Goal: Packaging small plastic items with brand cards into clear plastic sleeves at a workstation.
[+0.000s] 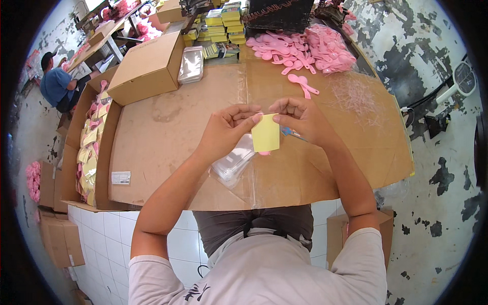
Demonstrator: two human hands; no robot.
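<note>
My left hand (231, 126) and my right hand (303, 120) meet over the middle of the table. Between thumb and fingers, each pinches an upper corner of a small yellow card (266, 136). Below the card's lower edge peeks a bit of pink plastic (264, 153); the rest of it is hidden. A pile of clear plastic bags (233, 161) lies under and beside my left wrist. Something blue, seemingly a scissors handle (287, 130), shows on the cardboard by my right hand. Beyond my hands rests a pair of loose pink spoons (303, 84).
Brown cardboard (168, 137) covers the table. At left an open carton (105, 152) holds packed pink spoons with yellow cards; a closed box (147, 68) stands behind it. Pink spoons (284, 48), card stacks (222, 23) and plastic strips (356, 96) lie farther back. A person (58, 84) sits far left.
</note>
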